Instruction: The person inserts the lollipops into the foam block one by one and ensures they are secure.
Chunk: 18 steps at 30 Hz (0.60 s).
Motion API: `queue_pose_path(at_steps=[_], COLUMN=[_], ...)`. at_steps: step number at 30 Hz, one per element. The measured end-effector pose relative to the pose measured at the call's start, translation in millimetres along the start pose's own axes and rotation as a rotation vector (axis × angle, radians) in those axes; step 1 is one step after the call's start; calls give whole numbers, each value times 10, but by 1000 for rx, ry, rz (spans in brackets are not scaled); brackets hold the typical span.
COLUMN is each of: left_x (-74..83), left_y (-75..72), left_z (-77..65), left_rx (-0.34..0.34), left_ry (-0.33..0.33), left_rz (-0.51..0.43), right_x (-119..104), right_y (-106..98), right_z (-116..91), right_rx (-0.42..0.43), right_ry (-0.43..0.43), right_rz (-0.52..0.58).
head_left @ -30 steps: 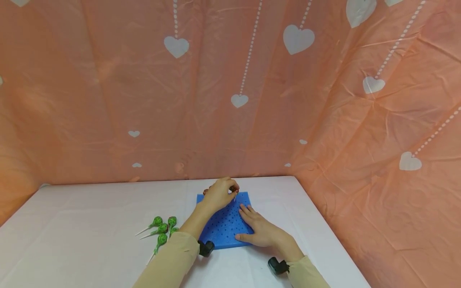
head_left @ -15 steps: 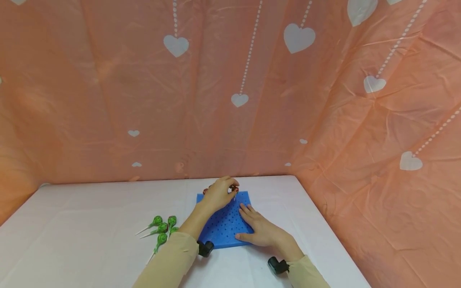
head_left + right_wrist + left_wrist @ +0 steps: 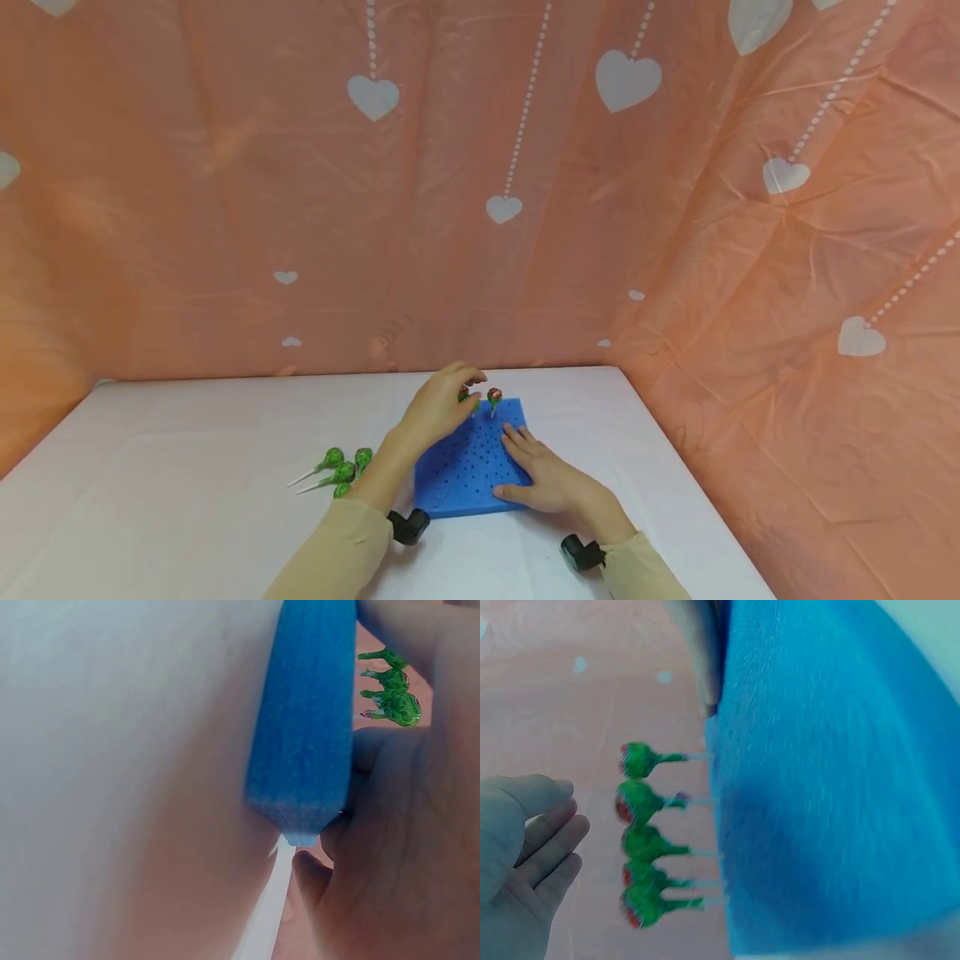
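Observation:
A blue foam board (image 3: 463, 468) dotted with small holes lies on the table. Along its far edge several lollipops in green and red wrappers stand upright in a row; the left wrist view shows one lollipop (image 3: 646, 841) mid-row, and the head view shows the rightmost lollipop (image 3: 494, 396). My left hand (image 3: 438, 408) hovers over the far left of the board, partly hiding that row. Its fingers (image 3: 547, 847) are loosely bent, hold nothing and are apart from the lollipops. My right hand (image 3: 549, 481) rests with spread fingers on the board's right side.
Several loose lollipops (image 3: 341, 472) lie on the white table (image 3: 187, 483) left of the board, partly covered by my left forearm. An orange curtain (image 3: 450, 275) with white hearts hangs behind the table and along its right side.
My left hand has let go of the rightmost lollipop, which now stands in the board, and has moved back to the left. My right hand has stayed on the board.

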State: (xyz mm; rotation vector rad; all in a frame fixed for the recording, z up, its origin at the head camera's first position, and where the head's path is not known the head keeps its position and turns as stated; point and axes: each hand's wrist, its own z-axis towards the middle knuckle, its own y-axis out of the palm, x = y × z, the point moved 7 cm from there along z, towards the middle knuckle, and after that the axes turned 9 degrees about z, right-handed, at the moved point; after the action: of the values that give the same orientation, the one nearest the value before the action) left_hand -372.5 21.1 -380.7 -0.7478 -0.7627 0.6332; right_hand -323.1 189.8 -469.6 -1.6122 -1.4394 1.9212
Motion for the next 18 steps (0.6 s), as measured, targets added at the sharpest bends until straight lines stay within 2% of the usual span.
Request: queue_pose_path(at_steps=[6,13,18], left_x=[-120,-352,-526], left_y=[-253,-508,-637], left_z=[-147,-340,-503], left_rx=[54,101,120], left_ry=[-28,-47,-53], left_rz=[-9,36,59], right_x=[-4,-18,-11], right_y=[2,-5,8], right_z=[7,-6,-9], right_rx=[10,13,7], right_ry=[-6,-9,-6], right_rz=[2,8,11])
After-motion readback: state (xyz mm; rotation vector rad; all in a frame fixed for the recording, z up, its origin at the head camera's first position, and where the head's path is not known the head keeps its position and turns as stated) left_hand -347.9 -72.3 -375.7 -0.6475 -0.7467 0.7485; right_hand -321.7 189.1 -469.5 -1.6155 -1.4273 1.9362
